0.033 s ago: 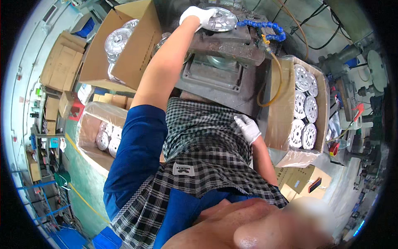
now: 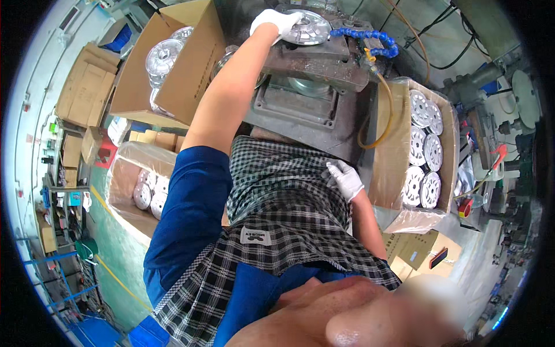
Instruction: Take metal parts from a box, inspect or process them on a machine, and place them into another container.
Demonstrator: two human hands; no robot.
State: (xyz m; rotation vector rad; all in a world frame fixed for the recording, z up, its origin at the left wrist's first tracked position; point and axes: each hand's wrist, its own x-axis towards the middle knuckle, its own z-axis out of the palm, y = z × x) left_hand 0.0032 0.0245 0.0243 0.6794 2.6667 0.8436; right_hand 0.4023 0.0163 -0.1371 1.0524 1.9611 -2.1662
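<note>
While my left hand [image 2: 277, 23] grasped the silver disc [image 2: 311, 29] by its left rim, the disc sat atop the metal block [image 2: 317, 68]. My right hand [image 2: 347, 180], empty and loosely unfurled, lay over my checked apron [image 2: 277, 185].

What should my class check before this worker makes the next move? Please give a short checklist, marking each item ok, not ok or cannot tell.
1. Left hand gloved: ok, white glove.
2. Left hand clear of the metal disc: not ok, its fingers are at the disc's left edge.
3. Right hand gloved and away from the disc: ok, it is down by the checked apron.
4. Disc seated properly: cannot tell, its underside is hidden.
5. Blue segmented hose near the disc: ok, its end is by the disc's right edge.
6. Right-hand carton open: ok, patterned discs show inside.
</note>
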